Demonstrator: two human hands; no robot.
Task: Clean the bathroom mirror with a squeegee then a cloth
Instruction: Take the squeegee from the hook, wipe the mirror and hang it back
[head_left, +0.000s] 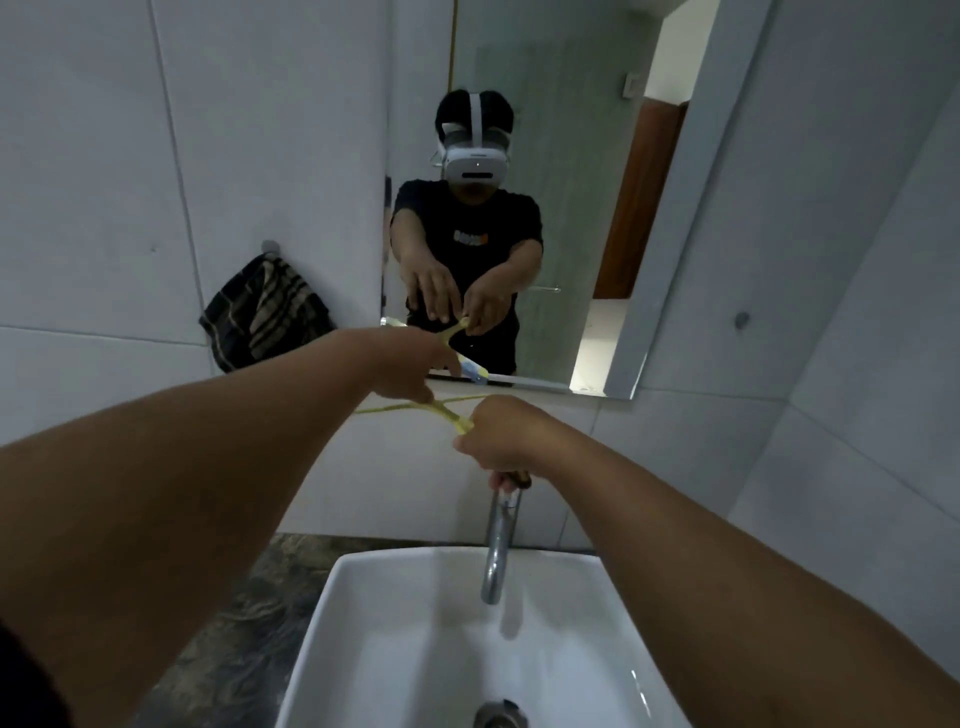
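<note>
Forearms fill the lower view, both reaching over the white rectangular ceramic basin and chrome tap. Right hand: fingers curled round the handle end of the thin yellow-green plastic squeegee, held below the wall mirror. Left hand: fingers lie on the squeegee's neck near the crossbar; pinching or only steadying, cannot tell. Blade runs left and right beyond the left hand, just under the mirror's lower edge, not on the glass.

Judgement: light, slender, somewhat flexible; handle probably slick if wet. Best gripped at the handle, as now. Dark striped cloth hangs on a wall hook, left of the mirror, untouched.
</note>
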